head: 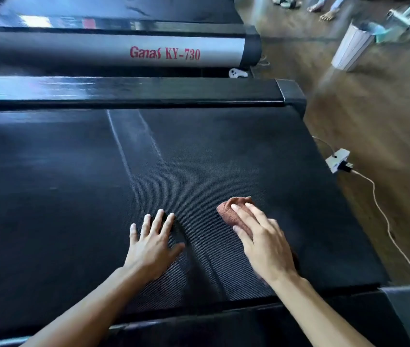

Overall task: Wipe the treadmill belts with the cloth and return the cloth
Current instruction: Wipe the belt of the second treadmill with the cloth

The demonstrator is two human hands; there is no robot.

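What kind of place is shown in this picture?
Probably a gym or fitness room: two treadmills stand side by side, the near belt and a second treadmill marked Ganas KY-730, on a wooden floor, with a bin nearby.

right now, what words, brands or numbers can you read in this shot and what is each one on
"Ganas KY-730": red letters on the far treadmill's silver side rail.
Nothing else can be read: the white adapter on the floor, the cloth and the near belt show no legible text.
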